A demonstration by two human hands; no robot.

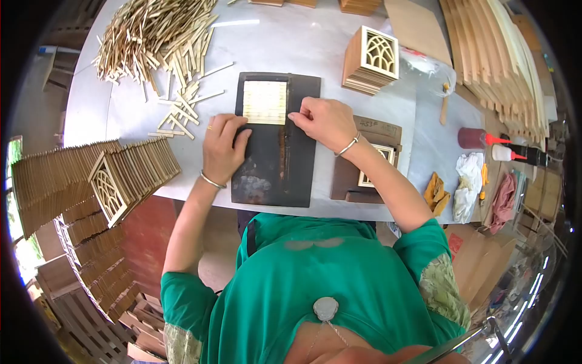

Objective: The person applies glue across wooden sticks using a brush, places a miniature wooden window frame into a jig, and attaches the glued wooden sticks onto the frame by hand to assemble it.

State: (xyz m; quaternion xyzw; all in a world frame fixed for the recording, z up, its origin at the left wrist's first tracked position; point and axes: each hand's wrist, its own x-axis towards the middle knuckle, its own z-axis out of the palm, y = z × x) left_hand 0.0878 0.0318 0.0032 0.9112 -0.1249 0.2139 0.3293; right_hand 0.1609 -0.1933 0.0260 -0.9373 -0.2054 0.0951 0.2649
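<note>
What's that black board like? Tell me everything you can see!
The black board is a long rectangle lying flat on the grey table, short end toward the person. It looks worn, with pale smudges near that end and a brown streak right of its middle. A pale slatted panel lies on its far part. The left hand and right hand reach over its edges. Its material isn't clear.
</note>
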